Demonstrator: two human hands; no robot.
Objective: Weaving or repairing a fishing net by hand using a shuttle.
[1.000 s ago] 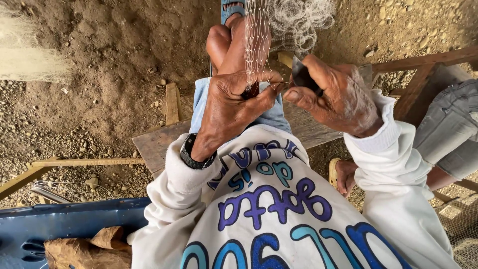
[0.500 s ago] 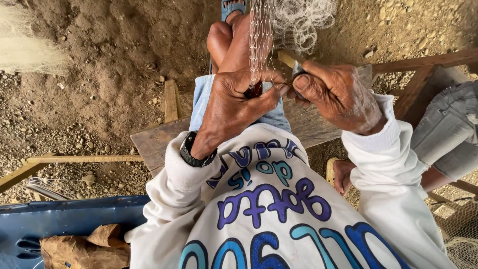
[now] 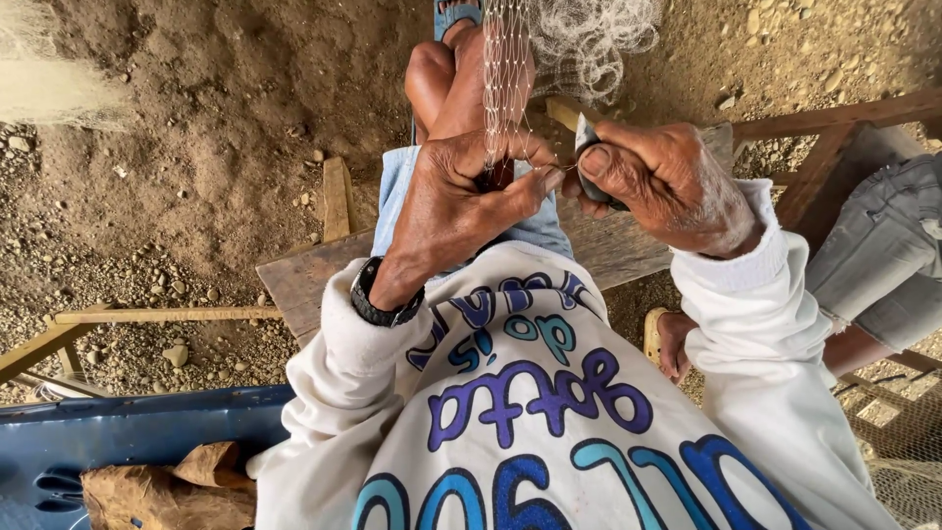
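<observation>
A pale fishing net [image 3: 506, 69] hangs down over my bare knee. My left hand [image 3: 461, 201], with a black watch [image 3: 378, 299] on its wrist, pinches the lower meshes between thumb and fingers. My right hand [image 3: 672, 186] grips a small dark flat netting needle [image 3: 587, 145] just right of the left thumb. A thin thread runs between the two hands. Both sleeves are white.
I sit on a worn wooden plank [image 3: 299, 285] over gravelly dirt. A blue container [image 3: 147, 432] with brown scraps lies at the lower left. Another person in grey shorts [image 3: 883, 260] sits at the right by a wooden frame [image 3: 834, 113]. A foot in a yellow sandal [image 3: 672, 339] shows below.
Both hands stay at the net. The right hand's fingers have shifted slightly on the needle, close to the left thumb.
</observation>
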